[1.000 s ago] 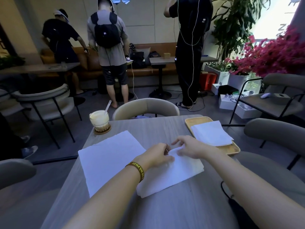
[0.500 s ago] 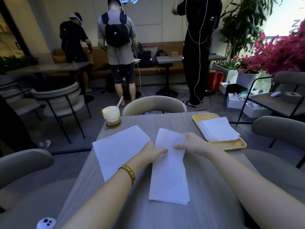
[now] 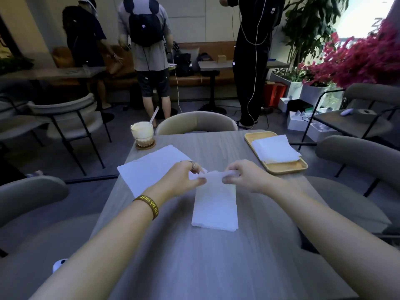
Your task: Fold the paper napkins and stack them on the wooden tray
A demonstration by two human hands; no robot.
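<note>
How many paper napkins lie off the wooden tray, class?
2: a half-folded napkin mid-table, pinched by the left hand and right hand, and a flat napkin to its left. More may lie under that one.

Napkin (image 3: 215,210): swung from slantwise to lengthwise at frame centre; far edge now raised off the tabletop (image 3: 216,267).
Left hand (image 3: 184,179): from pressing flat to pinching the far-left corner.
Right hand (image 3: 245,178): likewise, far-right corner.

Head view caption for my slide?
Left hand and right hand pinch the long napkin; folded napkins lie on the wooden tray.
</note>
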